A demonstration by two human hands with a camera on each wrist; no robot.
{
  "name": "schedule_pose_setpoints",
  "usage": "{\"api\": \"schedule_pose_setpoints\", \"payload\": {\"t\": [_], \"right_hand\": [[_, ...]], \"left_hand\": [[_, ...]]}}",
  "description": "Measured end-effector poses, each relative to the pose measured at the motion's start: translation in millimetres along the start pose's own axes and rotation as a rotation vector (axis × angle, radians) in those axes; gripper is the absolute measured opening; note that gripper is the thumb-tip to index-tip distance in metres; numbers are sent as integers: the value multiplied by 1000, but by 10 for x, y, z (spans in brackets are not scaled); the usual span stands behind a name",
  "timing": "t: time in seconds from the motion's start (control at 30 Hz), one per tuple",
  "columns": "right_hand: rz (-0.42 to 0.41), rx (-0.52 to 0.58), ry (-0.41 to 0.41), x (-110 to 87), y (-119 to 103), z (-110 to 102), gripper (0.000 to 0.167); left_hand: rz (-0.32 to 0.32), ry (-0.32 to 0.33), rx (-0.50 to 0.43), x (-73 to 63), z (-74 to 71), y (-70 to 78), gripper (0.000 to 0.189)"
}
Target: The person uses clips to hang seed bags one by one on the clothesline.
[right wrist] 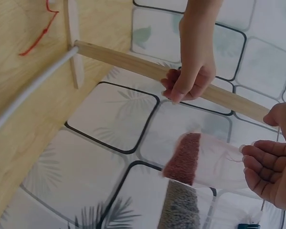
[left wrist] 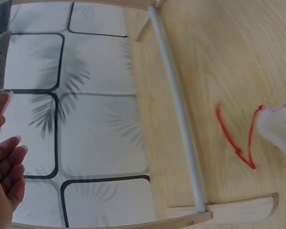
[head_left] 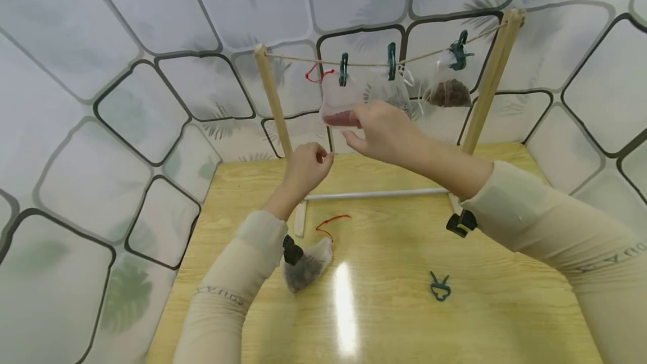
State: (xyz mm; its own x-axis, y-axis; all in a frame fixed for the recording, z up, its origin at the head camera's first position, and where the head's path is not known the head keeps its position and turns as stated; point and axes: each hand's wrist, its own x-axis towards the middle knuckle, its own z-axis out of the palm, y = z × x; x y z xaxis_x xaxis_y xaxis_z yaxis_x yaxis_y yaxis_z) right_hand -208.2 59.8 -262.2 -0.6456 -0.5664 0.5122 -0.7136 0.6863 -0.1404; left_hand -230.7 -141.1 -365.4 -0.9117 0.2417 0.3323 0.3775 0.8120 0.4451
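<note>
My right hand (head_left: 381, 131) is in front of the hanging pouches, its thumb apart from loosely bent fingers. In the right wrist view those fingers are beside a sheer pouch (right wrist: 183, 160) with reddish contents; whether they touch it I cannot tell. This pouch has a red cord and hangs from the string by a green clip (head_left: 343, 69). Lower and to the left, my left hand (head_left: 309, 166) hovers with loosely curled fingers, nothing visible in them. Behind the right hand hangs a pouch (right wrist: 180, 205) with greyish contents, on a second clip (head_left: 391, 60).
A third pouch (head_left: 449, 94) with brown contents hangs near the right wooden post (head_left: 492, 80). On the table (head_left: 384, 319) lie a dark-filled pouch (head_left: 305, 271) with a red cord and a loose green clip (head_left: 440, 286). A white rod (head_left: 376, 194) joins the frame's feet.
</note>
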Motion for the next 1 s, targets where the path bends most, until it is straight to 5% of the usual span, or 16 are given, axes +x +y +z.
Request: {"api": "schedule_pose_setpoints", "payload": {"t": [0.23,0.47,0.73,1.0], "right_hand": [[-13,6,-74,-158,50,200,24],[52,-27,-319,-319,77,412,32],[149,-9,-523,-645,106,706,31],[197,97,-593,-1066,91,1012,34]], "left_hand": [[-31,-299,51,-109,74,-15,30],[-118,-589,123,-245,135,-50,35],[-91,-650,163,-487,345,-178,30],[-61,-698,143,-776,595,-288,34]]}}
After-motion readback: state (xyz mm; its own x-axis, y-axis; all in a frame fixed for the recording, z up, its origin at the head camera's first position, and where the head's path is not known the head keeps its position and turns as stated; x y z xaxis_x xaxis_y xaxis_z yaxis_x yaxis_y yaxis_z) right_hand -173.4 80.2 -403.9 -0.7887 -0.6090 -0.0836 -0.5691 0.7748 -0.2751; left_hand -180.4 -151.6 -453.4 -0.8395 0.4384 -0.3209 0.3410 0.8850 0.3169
